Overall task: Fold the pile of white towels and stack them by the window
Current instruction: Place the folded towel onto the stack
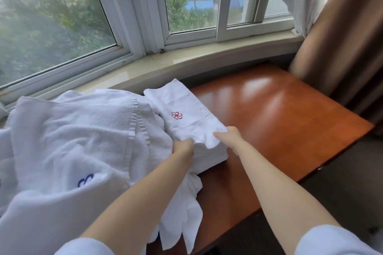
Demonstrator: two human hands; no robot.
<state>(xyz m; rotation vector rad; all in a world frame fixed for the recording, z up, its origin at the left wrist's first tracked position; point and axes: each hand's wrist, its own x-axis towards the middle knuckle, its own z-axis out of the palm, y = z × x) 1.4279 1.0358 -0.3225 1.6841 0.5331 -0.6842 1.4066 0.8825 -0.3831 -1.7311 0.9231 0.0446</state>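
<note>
Here both hands gripped the near edge of the folded towel, left hand & right hand just beside each other, fingers curled into the cloth. It lay on the wooden worktop w/ a red embroidered logo on top, against the unfolded pile; that pile bore a blue mark, not readable.

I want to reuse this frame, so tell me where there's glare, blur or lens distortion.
Head view: daylight glare streaks the wooden table; the window frame and sill bow from wide-angle distortion; the trees outside look hazy at upper left; the folded towel and both hands stay fairly sharp.
</note>
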